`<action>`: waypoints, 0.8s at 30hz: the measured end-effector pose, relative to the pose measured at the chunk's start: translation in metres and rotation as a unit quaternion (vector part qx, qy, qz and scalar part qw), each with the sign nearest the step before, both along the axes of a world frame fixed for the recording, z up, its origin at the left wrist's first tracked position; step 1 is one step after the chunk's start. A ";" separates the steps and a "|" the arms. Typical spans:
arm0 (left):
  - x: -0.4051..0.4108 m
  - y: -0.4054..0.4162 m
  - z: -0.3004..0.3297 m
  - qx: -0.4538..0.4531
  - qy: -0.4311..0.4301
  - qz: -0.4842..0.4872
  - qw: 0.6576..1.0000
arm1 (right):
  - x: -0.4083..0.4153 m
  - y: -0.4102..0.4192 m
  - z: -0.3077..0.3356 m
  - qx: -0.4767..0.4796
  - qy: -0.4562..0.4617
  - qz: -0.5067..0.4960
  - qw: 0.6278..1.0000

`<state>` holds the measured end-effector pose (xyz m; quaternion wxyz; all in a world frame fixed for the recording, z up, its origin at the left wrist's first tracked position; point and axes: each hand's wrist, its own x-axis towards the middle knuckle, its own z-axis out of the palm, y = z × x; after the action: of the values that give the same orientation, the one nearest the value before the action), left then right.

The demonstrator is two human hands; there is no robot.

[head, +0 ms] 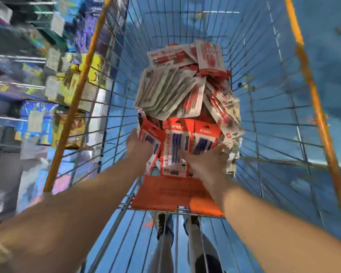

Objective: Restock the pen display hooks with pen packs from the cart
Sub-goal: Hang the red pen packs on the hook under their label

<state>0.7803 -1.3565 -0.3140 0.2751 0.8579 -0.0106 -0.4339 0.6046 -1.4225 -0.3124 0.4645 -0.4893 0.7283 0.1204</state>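
Both hands, left hand (139, 148) and right hand (207, 157), rest flat-fingered on red-carded blue pen packs (175, 148) in orange-railed wire cart (264, 107); I'd pinch one bundle by its hang-tabs.

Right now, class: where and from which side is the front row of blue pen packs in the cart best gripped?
Grip the blue pen packs by their two outer side edges, coming from the near end of the cart. They stand in a row facing you, orange headers up, and both sides look free.
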 end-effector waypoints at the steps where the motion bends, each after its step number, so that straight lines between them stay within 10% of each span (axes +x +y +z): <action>1: 0.001 -0.004 -0.002 0.000 -0.001 0.006 1.000 | 0.002 0.000 -0.003 -0.006 0.013 0.002 1.000; 16: -0.001 0.005 -0.009 0.092 -0.121 -0.134 0.979 | 0.011 0.015 -0.015 -0.096 -0.019 -0.049 0.994; 24: -0.002 0.002 0.013 -0.031 -0.135 -0.060 0.989 | 0.004 0.026 -0.010 -0.150 -0.134 -0.114 0.973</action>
<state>0.7784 -1.3541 -0.3010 0.2707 0.8975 -0.1123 -0.3296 0.6087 -1.3960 -0.3220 0.4898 -0.4793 0.7198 -0.1109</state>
